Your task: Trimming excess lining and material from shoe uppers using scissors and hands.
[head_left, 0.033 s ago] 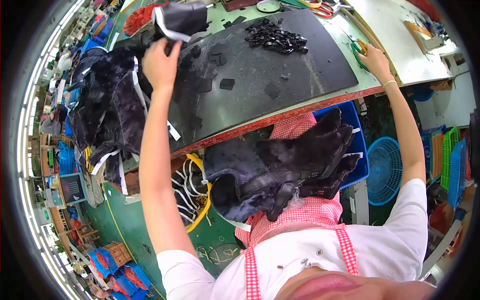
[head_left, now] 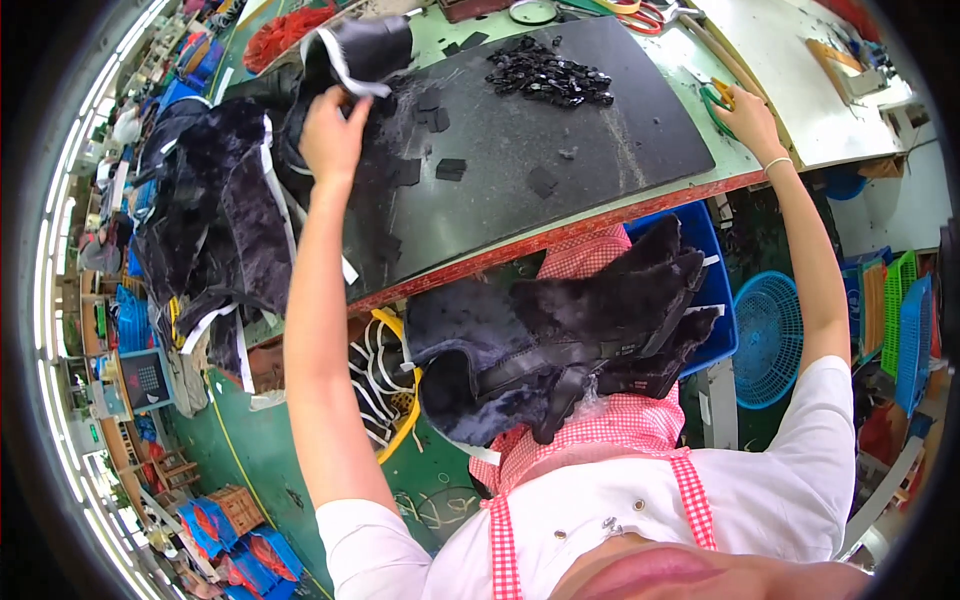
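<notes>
My left hand (head_left: 332, 140) reaches to the table's far left, its fingers closed on a black leather piece (head_left: 372, 45) with a white strip along its edge. To the right, my right hand (head_left: 752, 125) is closed around the handle of scissors (head_left: 716, 108) with green and orange grips, lying on the pale tabletop. Beside my left arm is a heap of black fleece-lined pieces (head_left: 235, 190) with white edges. Across my lap lie more dark fleece and leather pieces (head_left: 590, 310), which look like boot uppers.
A dark board (head_left: 500, 170) covers much of the table, bearing a pile of small shiny black parts (head_left: 550, 75) and a few flat black scraps (head_left: 451, 169). Below are a blue crate (head_left: 727, 290), a round blue basket (head_left: 768, 340) and a yellow basket (head_left: 405, 430). Red-handled scissors (head_left: 645, 18) lie behind.
My left hand has shifted slightly right and nearer, and the black leather piece in it has tilted and moved a little. My right hand has barely moved.
</notes>
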Demonstrator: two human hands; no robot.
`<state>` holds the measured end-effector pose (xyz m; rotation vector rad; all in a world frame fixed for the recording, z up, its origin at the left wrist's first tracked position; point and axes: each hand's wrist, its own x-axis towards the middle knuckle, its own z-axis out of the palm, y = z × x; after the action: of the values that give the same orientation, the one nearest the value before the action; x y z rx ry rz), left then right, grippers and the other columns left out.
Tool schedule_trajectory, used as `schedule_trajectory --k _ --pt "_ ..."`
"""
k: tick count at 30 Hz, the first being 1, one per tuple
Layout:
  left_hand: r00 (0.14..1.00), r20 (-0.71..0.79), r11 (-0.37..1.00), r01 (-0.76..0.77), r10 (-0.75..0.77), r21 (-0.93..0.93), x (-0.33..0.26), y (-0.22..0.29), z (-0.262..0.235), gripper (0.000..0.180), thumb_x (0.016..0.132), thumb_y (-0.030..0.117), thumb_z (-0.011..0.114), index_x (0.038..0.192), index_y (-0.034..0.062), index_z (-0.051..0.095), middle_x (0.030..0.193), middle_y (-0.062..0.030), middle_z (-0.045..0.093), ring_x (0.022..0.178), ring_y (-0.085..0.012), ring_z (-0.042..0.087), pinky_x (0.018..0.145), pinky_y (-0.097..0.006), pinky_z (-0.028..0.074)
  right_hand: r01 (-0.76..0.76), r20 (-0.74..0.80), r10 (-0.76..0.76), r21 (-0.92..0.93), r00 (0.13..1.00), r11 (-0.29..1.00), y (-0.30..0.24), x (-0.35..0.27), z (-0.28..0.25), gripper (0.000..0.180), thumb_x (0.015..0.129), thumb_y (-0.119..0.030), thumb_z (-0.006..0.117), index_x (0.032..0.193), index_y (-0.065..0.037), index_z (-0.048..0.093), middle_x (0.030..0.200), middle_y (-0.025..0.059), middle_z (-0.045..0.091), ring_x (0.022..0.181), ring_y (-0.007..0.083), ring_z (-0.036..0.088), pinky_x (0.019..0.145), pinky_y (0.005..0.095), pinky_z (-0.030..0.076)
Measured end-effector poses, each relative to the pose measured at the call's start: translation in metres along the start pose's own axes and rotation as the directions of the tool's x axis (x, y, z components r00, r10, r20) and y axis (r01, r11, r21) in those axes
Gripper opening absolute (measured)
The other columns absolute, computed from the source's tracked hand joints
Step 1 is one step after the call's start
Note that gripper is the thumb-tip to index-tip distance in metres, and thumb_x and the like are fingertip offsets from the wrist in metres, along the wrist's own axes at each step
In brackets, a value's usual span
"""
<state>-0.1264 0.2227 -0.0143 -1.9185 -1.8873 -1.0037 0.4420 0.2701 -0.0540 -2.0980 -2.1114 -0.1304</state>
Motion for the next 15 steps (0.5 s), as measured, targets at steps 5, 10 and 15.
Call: schedule_trajectory --k 5,10,15 --pt "0.981 0.138 0.878 0.187 -0.139 -0.441 -0.024 -0.018 0.031 0.059 0.078 0.024 0.077 0.127 0.0015 0.052 0.114 -0.0150 0.063 0.098 -0.0249 0.063 0.084 -0.033 0.049 0.334 -0.389 -0.241 0.190 0.889 0.923 -0.025 -0.001 0.002 0.022 0.089 -0.020 0.060 0.104 -0.004 0.065 0.101 0.0142 0.066 0.092 0.0306 0.065 0.084 0.0373 0.050" --pt "0.963 0.083 0.850 -0.182 0.255 -0.494 -0.073 0.052 -0.033 0.031 0.079 -0.003 0.060 0.109 0.0055 0.063 0.111 -0.0116 0.059 0.100 -0.0245 0.060 0.081 -0.033 0.049 0.373 -0.104 -0.402 0.632 0.910 0.679 -0.138 -0.032 -0.023 0.027 0.088 -0.010 0.063 0.114 -0.004 0.060 0.103 0.0157 0.056 0.092 0.0257 0.060 0.084 0.0341 0.049" --pt "0.545 0.716 0.836 0.051 0.435 -0.547 -0.166 0.062 -0.116 0.047 0.061 -0.010 0.050 0.102 0.0073 0.064 0.114 -0.0139 0.057 0.105 -0.0291 0.058 0.088 -0.038 0.048 0.435 -0.249 -0.358 0.563 0.900 0.702 -0.151 -0.049 -0.024 0.030 0.081 -0.007 0.068 0.109 0.000 0.062 0.088 0.0133 0.059 0.076 0.0243 0.059 0.072 0.0336 0.049"
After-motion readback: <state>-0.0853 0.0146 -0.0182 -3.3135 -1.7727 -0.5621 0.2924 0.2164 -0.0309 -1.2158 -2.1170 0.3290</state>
